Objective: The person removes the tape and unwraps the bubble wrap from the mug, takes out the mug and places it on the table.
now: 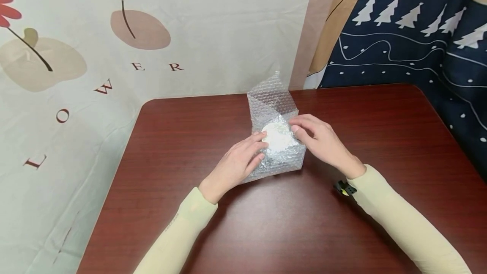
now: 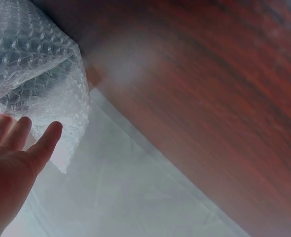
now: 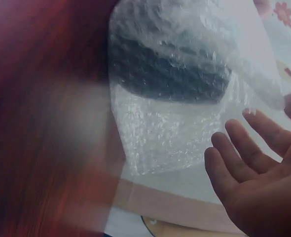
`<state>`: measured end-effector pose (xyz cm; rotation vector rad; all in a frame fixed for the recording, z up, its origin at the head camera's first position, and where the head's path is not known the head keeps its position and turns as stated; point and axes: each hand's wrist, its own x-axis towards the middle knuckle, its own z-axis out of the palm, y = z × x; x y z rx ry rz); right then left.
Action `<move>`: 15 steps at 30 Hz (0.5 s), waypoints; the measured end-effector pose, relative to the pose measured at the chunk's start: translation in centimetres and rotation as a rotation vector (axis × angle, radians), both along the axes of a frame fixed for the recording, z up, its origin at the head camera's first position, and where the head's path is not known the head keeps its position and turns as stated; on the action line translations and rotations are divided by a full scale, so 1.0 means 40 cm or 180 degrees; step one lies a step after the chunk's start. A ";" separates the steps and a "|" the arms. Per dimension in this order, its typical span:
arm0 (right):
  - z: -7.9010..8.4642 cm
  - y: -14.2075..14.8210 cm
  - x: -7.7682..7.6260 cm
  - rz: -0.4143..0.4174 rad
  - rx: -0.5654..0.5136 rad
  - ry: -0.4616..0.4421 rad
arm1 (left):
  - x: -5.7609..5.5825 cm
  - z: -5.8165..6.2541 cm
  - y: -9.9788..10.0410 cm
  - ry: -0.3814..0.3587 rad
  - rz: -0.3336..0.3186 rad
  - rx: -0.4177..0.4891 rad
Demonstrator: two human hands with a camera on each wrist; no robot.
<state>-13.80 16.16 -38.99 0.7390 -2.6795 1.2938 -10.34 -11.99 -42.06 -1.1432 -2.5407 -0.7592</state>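
Note:
A sheet of clear bubble wrap (image 1: 272, 96) lies folded around a round thing (image 1: 280, 136) on the table. From above the covered thing shows a bright, pale round top; through the wrap in the right wrist view its dark side (image 3: 170, 81) shows, its kind hidden. My left hand (image 1: 239, 160) rests its extended fingers on the left part of the wrap. At the wrap's right edge, my right hand (image 1: 321, 141) has its thumb and fingertips against the upper fold, fingers loosely bent. One long flap of wrap stands up toward the back.
The reddish-brown wooden table (image 1: 182, 138) has its back edge just behind the package. Beyond it hangs a pale printed cloth (image 1: 228, 33). A dark blue cloth (image 1: 403, 54) with white trees hangs at the right. A small black device (image 1: 345, 188) sits at my right wrist.

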 end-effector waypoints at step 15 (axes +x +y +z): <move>-0.020 0.011 0.033 0.0266 0.0427 0.0194 | 0.011 0.001 -0.004 -0.0111 -0.0004 0.0067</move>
